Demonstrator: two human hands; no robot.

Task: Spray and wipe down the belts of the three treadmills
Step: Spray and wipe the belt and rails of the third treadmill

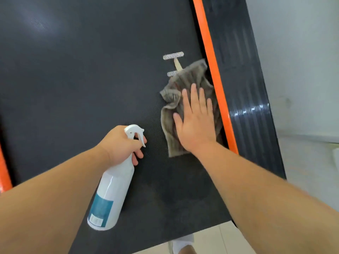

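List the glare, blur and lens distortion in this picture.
Head view: soft sheen on the belt at upper left; sharp glints on the glossy side rail; the wide lens slightly bows the orange strip; belt weave reads crisp only near the bottle; the cloth looks slightly soft.

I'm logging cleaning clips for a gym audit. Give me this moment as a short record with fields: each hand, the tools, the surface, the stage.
left hand: grips the spray bottle at its neck, held above the belt
right hand: flat, fingers straight, pressing the cloth onto the belt
cloth: grey-brown, crumpled, beside the orange strip, just below the white mark
belt: dark, textured
stage: wiping; only one treadmill in view
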